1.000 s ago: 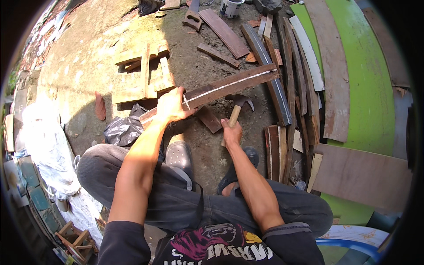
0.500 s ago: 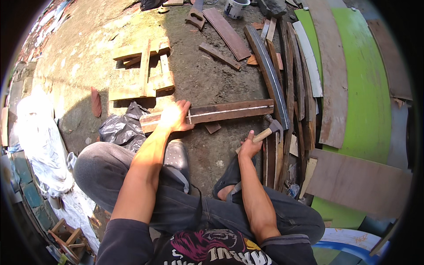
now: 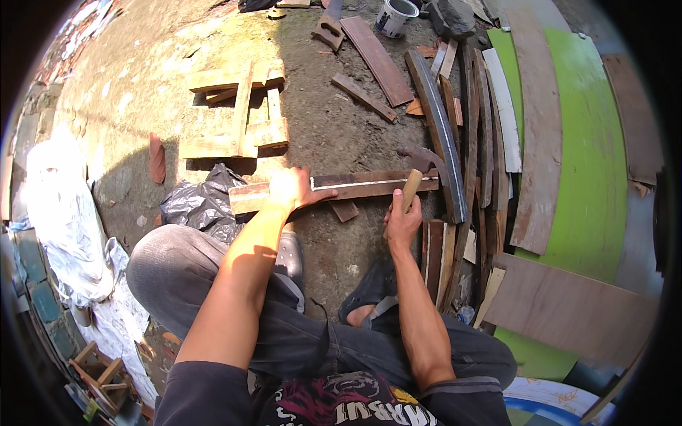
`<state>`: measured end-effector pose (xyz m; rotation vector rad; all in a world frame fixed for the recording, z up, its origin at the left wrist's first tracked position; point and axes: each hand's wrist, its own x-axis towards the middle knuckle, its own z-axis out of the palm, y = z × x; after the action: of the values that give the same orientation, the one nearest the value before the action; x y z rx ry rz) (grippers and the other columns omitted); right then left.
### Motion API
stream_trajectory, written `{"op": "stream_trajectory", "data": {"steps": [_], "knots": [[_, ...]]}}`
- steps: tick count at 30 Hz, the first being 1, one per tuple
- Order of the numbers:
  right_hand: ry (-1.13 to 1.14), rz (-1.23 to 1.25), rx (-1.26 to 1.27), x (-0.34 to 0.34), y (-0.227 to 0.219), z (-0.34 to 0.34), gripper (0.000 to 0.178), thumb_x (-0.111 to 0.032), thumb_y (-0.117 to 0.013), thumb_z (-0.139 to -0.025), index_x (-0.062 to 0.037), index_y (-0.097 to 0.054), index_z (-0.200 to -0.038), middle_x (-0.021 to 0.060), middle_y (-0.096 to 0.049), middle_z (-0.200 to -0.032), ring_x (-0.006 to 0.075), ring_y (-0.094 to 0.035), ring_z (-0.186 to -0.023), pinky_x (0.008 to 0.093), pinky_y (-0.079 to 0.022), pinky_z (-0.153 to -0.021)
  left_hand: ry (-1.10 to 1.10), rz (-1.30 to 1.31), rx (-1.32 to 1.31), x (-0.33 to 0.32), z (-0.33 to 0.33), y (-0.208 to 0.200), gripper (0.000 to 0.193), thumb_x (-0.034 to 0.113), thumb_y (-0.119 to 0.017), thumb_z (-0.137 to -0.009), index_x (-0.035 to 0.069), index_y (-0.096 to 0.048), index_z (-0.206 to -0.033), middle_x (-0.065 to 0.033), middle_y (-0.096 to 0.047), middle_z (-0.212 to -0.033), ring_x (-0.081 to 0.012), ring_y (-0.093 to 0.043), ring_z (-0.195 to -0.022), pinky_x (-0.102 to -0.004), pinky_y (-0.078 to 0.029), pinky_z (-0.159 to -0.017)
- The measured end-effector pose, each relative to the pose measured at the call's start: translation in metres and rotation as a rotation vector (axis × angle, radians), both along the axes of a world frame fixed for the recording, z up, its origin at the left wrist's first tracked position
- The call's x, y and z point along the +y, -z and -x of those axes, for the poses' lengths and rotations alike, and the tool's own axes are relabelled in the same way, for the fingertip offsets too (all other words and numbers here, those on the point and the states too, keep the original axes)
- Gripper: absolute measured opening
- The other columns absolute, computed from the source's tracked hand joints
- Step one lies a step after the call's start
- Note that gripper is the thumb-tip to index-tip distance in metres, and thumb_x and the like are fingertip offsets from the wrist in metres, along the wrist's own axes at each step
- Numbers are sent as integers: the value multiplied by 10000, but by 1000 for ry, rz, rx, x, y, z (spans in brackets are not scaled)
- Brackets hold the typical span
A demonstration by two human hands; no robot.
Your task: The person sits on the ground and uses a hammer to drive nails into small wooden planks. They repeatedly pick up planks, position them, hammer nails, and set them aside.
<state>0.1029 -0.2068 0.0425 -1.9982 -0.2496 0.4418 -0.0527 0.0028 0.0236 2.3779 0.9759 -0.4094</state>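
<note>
A dark brown wooden plank [image 3: 362, 187] with a white stripe along it lies crosswise on the ground in front of me. My left hand [image 3: 291, 190] grips it near its left end, thumb stretched along the wood. Closed around the wooden handle of a claw hammer [image 3: 410, 189] is my right hand [image 3: 403, 226], just on the near side of the plank. The hammer stands tilted up, its rusty head [image 3: 425, 159] showing over the plank's right part. Under the plank's middle, a small wood scrap [image 3: 344, 210] sticks out.
A nailed frame of pale wood [image 3: 245, 135] lies beyond my left hand, with a black plastic bag [image 3: 202, 202] nearer. Long wood strips [image 3: 472, 142] and green boards [image 3: 582, 142] lie on the right. A handsaw [image 3: 328, 28] and a paint bucket [image 3: 396, 18] are at the far side.
My right hand has lifted the hammer and turned it more upright, its head now farther away and slightly left. The left hand stays on the plank, its thumb now stretched along it.
</note>
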Motion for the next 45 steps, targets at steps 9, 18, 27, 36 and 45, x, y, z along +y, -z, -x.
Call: {"op": "stream_trajectory", "data": {"steps": [9, 18, 27, 36, 45], "knots": [[-173, 186, 270, 51, -66, 20, 294, -244, -659, -944, 30, -559, -987, 140, -659, -722, 219, -672, -620, 360, -519, -568, 3, -48, -109, -8, 16, 20, 954, 821, -704, -623, -20, -653, -1072, -215, -701, -870, -370, -704, -847, -457, -568, -765], [-479, 617, 72, 51, -40, 34, 359, -307, -611, -949, 37, -524, -1001, 324, -646, -828, 536, -627, -816, 553, -477, -695, 87, -6, -70, -1, 8, 30, 954, 871, -666, -602, -6, -673, -979, -225, -681, -868, -356, -693, -844, -452, -567, -733], [-532, 544, 6, 49, -42, 31, 298, -236, -604, -933, 25, -521, -1050, 335, -641, -809, 529, -636, -805, 574, -480, -684, 141, 99, 50, 9, -3, 18, 1016, 901, -598, -641, -35, -669, -1030, -237, -701, -853, -364, -714, -872, -447, -577, -770], [-481, 267, -185, 67, -69, 21, 307, -231, -602, -928, 47, -526, -1034, 310, -647, -756, 507, -655, -776, 560, -499, -667, 118, 175, 69, 11, -3, 13, 995, 897, -616, -631, -22, -671, -1007, -244, -696, -813, -375, -722, -826, -457, -584, -742], [-630, 598, -42, 82, -82, -5, 304, -199, -597, -913, 45, -505, -1068, 334, -636, -771, 526, -637, -794, 581, -484, -696, 160, 125, 12, 7, 1, 15, 986, 899, -614, -627, -26, -684, -964, -228, -692, -758, -368, -719, -754, -440, -583, -711]]}}
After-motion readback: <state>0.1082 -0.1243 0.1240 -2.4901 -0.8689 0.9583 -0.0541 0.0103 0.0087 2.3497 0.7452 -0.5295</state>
